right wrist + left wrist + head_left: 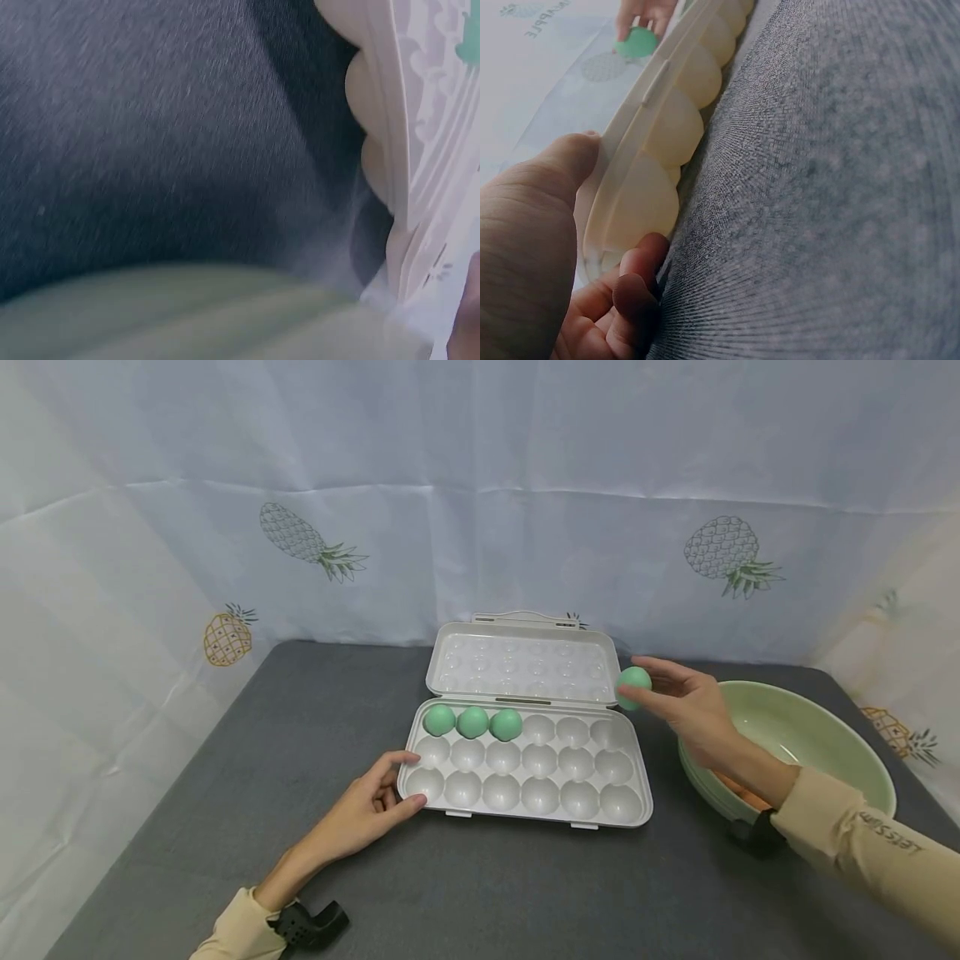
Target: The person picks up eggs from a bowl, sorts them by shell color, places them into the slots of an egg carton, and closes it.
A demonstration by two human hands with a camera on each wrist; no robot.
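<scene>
A white egg box (642, 785) lies on the dark table with its lid (525, 664) folded back. Three green balls, among them the leftmost ball (439, 720), fill the left half of its back row; the other cups hold nothing. At the box's left end my left hand (360, 814) grips it, thumb (570, 161) on the rim and fingers curled near the underside. My right hand (693, 706) pinches another green ball (634, 680) between thumb and fingers, just beyond the back right corner of the box.
A large pale green bowl (817, 722) stands at the right, under my right forearm, with something orange (750, 795) partly hidden in it. Behind the table hangs a pale curtain (480, 552) with pineapple prints.
</scene>
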